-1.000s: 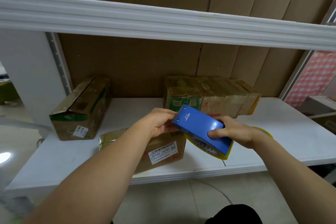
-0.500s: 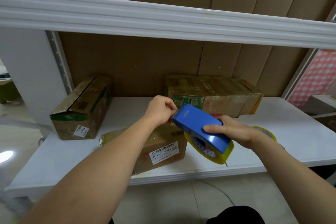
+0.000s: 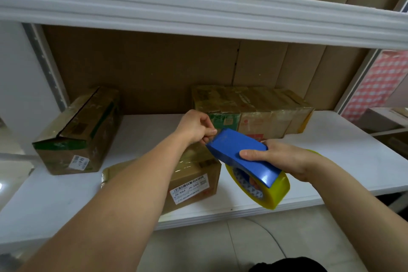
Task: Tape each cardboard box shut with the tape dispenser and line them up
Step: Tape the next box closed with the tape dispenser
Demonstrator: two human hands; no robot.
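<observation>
At centre frame, the blue tape dispenser point(image 3: 242, 157) with its yellow roll is gripped by the right hand point(image 3: 284, 159), above a labelled box point(image 3: 189, 181) on the white shelf point(image 3: 344, 150). The left hand point(image 3: 194, 127) pinches at the dispenser's front end. Another box point(image 3: 77, 132) lies left; a row of boxes point(image 3: 251, 110) stands behind, all closed.

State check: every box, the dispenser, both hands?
Left box: top seam gaping, untaped.
Front box: on the shelf edge, shiny tape on top.
Back row: boxes taped, side by side.
Dispenser: held above the shelf, tilted.
Right hand: grips dispenser.
Left hand: pinching at dispenser's front end.
</observation>
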